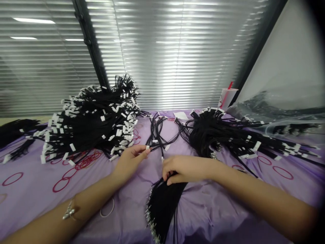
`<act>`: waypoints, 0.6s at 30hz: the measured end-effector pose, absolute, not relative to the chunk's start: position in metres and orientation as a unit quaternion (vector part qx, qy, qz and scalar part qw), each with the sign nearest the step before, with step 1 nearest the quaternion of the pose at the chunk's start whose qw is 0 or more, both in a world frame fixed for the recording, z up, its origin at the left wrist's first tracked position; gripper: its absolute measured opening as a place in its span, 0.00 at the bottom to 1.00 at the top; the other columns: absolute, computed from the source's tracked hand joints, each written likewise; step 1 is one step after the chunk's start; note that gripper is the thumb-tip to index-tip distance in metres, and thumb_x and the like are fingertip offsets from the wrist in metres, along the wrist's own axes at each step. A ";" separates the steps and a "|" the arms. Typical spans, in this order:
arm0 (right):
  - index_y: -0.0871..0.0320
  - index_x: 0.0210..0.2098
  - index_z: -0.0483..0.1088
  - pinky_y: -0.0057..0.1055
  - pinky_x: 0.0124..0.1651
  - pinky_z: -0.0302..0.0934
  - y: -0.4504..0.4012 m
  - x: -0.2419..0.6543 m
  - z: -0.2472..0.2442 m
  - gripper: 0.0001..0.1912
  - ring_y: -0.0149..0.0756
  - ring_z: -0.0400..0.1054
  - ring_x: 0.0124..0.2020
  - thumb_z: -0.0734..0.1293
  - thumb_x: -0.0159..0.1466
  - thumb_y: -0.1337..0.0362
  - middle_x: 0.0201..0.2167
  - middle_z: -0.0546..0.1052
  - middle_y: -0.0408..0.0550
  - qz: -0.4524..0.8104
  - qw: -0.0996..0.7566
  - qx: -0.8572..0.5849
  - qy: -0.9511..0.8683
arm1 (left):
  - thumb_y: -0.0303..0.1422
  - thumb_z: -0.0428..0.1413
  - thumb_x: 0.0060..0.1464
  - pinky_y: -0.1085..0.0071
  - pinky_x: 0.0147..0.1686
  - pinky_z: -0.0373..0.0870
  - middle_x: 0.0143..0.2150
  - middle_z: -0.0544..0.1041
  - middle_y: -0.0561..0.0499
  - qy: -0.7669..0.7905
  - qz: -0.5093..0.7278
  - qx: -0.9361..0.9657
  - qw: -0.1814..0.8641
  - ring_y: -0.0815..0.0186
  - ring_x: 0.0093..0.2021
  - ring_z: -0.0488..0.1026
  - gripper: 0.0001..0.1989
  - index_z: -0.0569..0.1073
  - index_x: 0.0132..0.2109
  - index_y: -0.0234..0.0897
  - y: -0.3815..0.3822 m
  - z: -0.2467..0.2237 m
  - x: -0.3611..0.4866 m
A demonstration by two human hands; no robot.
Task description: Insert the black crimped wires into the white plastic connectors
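Note:
My left hand pinches the white connector of a thin black cable, thumb and forefinger together. To its right, my right hand is closed over the upper end of a fanned bundle of black cables, whose silvery tips hang at the front edge. Just beyond both hands, several loose black cables with white ends lie crossed on the purple cloth. Another white connector shows right beside my right hand.
A big heap of black cables with white connectors stands at the left. More cables lie at the right, near a cup with a red straw and clear plastic bags. Red rubber bands are scattered about. Blinds stand behind.

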State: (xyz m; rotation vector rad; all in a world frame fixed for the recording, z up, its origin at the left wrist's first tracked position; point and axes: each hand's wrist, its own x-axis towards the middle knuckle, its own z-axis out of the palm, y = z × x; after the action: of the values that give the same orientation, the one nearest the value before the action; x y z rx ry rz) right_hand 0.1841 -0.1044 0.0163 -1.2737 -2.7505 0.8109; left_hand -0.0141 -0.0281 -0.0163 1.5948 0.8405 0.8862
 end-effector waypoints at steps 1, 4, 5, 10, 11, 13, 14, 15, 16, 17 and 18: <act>0.63 0.41 0.73 0.27 0.48 0.60 -0.106 0.184 0.016 0.10 0.31 0.65 0.42 0.64 0.62 0.67 0.39 0.74 0.49 0.252 0.007 -0.403 -0.880 | 0.36 0.63 0.48 0.72 0.40 0.68 0.32 0.78 0.51 0.355 0.374 0.684 0.516 0.68 0.34 0.72 0.08 0.80 0.33 0.34 -0.028 -0.016 -0.015; 0.63 0.38 0.72 0.28 0.48 0.59 -0.112 0.184 0.014 0.08 0.31 0.65 0.41 0.62 0.63 0.68 0.37 0.73 0.48 0.231 0.011 -0.395 -0.889 | 0.35 0.63 0.48 0.72 0.37 0.68 0.33 0.78 0.50 0.356 0.368 0.711 0.482 0.67 0.33 0.73 0.08 0.80 0.33 0.34 -0.027 -0.018 -0.016; 0.63 0.38 0.71 0.28 0.47 0.59 -0.113 0.184 0.013 0.08 0.31 0.64 0.40 0.61 0.63 0.68 0.37 0.73 0.48 0.226 0.010 -0.396 -0.890 | 0.35 0.63 0.48 0.71 0.37 0.69 0.33 0.79 0.50 0.357 0.363 0.715 0.479 0.66 0.33 0.74 0.09 0.80 0.34 0.34 -0.027 -0.020 -0.016; 0.63 0.42 0.71 0.28 0.46 0.60 -0.114 0.182 0.006 0.11 0.31 0.64 0.40 0.60 0.64 0.68 0.39 0.73 0.49 0.202 0.033 -0.405 -0.891 | 0.37 0.63 0.46 0.66 0.42 0.73 0.35 0.81 0.47 0.364 0.348 0.721 0.477 0.61 0.36 0.78 0.15 0.78 0.40 0.32 -0.025 -0.028 -0.016; 0.63 0.43 0.71 0.28 0.48 0.60 -0.113 0.181 0.005 0.12 0.31 0.65 0.41 0.60 0.64 0.67 0.39 0.74 0.49 0.198 0.041 -0.388 -0.899 | 0.37 0.63 0.46 0.65 0.43 0.73 0.35 0.81 0.47 0.366 0.347 0.720 0.477 0.60 0.36 0.79 0.16 0.78 0.42 0.32 -0.024 -0.028 -0.016; 0.63 0.44 0.72 0.27 0.49 0.59 -0.111 0.180 0.001 0.13 0.31 0.65 0.43 0.60 0.65 0.65 0.39 0.73 0.49 0.194 0.054 -0.341 -0.918 | 0.38 0.64 0.46 0.63 0.43 0.74 0.36 0.82 0.46 0.369 0.346 0.716 0.482 0.60 0.36 0.79 0.18 0.77 0.43 0.32 -0.023 -0.028 -0.015; 0.63 0.43 0.73 0.26 0.49 0.59 -0.110 0.178 -0.001 0.13 0.30 0.65 0.42 0.60 0.65 0.64 0.39 0.73 0.48 0.193 0.060 -0.322 -0.925 | 0.38 0.64 0.46 0.63 0.44 0.74 0.36 0.82 0.46 0.371 0.344 0.714 0.485 0.60 0.36 0.79 0.18 0.77 0.43 0.32 -0.024 -0.028 -0.015; 0.62 0.42 0.73 0.25 0.48 0.59 -0.109 0.177 -0.003 0.13 0.29 0.65 0.41 0.60 0.66 0.64 0.37 0.73 0.48 0.193 0.065 -0.309 -0.929 | 0.38 0.64 0.45 0.63 0.44 0.74 0.36 0.82 0.46 0.373 0.341 0.712 0.487 0.60 0.36 0.79 0.19 0.77 0.43 0.32 -0.024 -0.027 -0.015; 0.62 0.41 0.74 0.25 0.48 0.59 -0.108 0.176 -0.005 0.12 0.29 0.65 0.41 0.60 0.66 0.64 0.37 0.73 0.47 0.194 0.070 -0.303 -0.930 | 0.38 0.64 0.45 0.63 0.44 0.74 0.35 0.82 0.46 0.375 0.338 0.710 0.490 0.60 0.36 0.79 0.18 0.78 0.42 0.32 -0.025 -0.026 -0.015; 0.62 0.40 0.73 0.24 0.48 0.60 -0.108 0.175 -0.007 0.12 0.28 0.65 0.41 0.60 0.66 0.64 0.36 0.73 0.47 0.192 0.074 -0.303 -0.931 | 0.38 0.65 0.44 0.64 0.44 0.74 0.35 0.82 0.47 0.377 0.336 0.707 0.496 0.60 0.36 0.79 0.18 0.78 0.42 0.32 -0.026 -0.024 -0.014; 0.62 0.40 0.73 0.25 0.48 0.60 -0.108 0.174 -0.008 0.12 0.29 0.65 0.41 0.60 0.66 0.64 0.36 0.73 0.46 0.185 0.077 -0.307 -0.930 | 0.38 0.65 0.44 0.65 0.43 0.75 0.34 0.82 0.47 0.379 0.335 0.700 0.504 0.61 0.36 0.79 0.17 0.78 0.41 0.32 -0.027 -0.023 -0.014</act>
State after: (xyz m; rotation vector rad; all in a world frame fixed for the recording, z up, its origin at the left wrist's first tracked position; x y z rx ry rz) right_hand 0.1737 -0.1083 -0.0082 -0.9209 -2.7872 0.5532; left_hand -0.0141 -0.0272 -0.0228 1.6906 0.9141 0.8076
